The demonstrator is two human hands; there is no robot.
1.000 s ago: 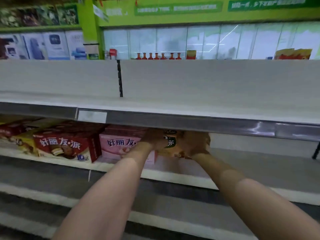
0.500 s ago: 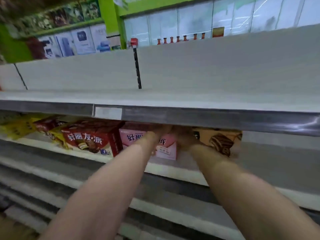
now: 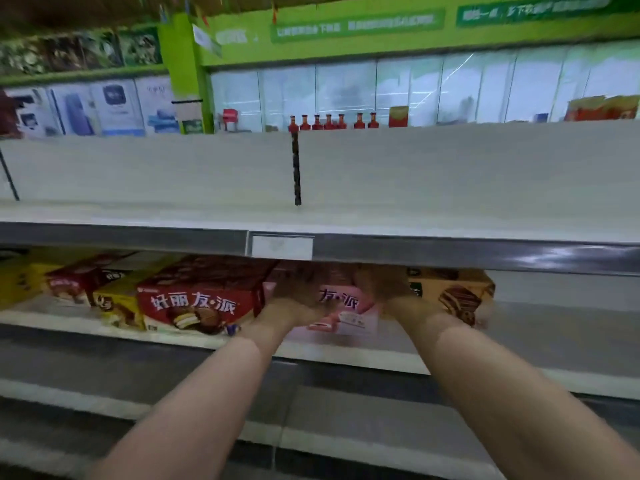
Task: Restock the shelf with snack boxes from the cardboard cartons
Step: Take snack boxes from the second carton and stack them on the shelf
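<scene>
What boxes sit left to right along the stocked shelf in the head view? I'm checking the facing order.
yellow box → red box → pink box → tan box.

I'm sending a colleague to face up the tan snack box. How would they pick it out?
Find the shelf directly under the bare top one. Its row of boxes runs red, then pink between the person's hands; the tan snack box is last on the right, the only one showing a chocolate-coated cake on tan.
</scene>
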